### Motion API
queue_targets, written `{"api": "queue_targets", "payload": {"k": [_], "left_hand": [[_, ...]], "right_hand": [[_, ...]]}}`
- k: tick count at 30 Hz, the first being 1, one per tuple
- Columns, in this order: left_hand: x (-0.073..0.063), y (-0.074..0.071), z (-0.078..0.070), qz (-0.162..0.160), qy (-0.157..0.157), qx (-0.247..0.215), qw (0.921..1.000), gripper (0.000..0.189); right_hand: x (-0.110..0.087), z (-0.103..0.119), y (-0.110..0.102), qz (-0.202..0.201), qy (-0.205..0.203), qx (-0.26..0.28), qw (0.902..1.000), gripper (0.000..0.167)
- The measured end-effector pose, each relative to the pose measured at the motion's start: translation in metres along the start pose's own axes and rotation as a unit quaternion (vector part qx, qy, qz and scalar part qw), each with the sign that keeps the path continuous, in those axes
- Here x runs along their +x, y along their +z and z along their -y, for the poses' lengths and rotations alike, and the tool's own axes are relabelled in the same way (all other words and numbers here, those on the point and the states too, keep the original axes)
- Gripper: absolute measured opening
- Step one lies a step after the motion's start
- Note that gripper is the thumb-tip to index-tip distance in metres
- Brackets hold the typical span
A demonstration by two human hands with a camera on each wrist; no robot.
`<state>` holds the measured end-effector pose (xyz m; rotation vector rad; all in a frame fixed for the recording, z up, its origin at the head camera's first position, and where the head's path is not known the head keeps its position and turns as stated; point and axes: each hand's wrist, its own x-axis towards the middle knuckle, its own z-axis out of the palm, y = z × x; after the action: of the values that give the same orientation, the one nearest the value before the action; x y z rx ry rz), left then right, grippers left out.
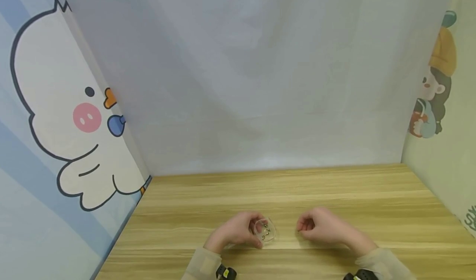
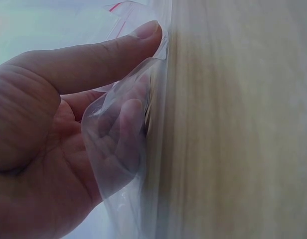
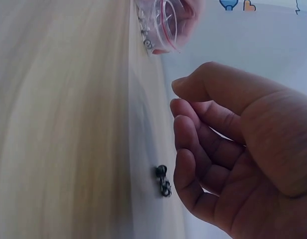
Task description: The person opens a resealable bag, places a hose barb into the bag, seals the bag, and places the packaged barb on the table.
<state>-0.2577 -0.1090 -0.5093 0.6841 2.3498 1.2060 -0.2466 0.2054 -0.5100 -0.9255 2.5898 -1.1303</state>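
Observation:
My left hand [image 1: 241, 229] grips a small clear zip bag [image 1: 273, 230] by its side, thumb along one edge and fingers behind the plastic. A red line runs along the bag's mouth in the wrist views. Several small metal pieces [image 1: 265, 231] show inside the bag. To the right of the bag, my right hand [image 1: 322, 227] hovers low over the table, its fingers loosely curled and thumb tip close to the index tip. Just below its fingertips in the right wrist view is a small dark metal piece with a ring end [image 3: 163, 180], slightly blurred and apart from the fingers.
Both hands are over a wood-grain table [image 1: 193, 197]. A pale grey cloth [image 1: 260, 86] hangs behind it. Cartoon-printed panels stand at the left [image 1: 55, 106] and right [image 1: 439, 156]. Each wrist wears a dark strapped device.

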Motion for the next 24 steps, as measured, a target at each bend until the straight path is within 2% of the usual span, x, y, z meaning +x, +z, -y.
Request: {"api": "queue_targets", "payload": {"k": [5, 24], "left_hand": [[0.001, 0.0, 0.0, 0.0, 0.002, -0.006, 1.0, 0.055], [0.003, -0.001, 0.0, 0.001, 0.004, 0.013, 0.9999, 0.058]], "right_hand": [[0.008, 0.005, 0.005, -0.001, -0.02, 0.007, 0.9998, 0.014], [0.024, 0.023, 0.014, -0.003, -0.045, 0.015, 0.9989, 0.014]]}}
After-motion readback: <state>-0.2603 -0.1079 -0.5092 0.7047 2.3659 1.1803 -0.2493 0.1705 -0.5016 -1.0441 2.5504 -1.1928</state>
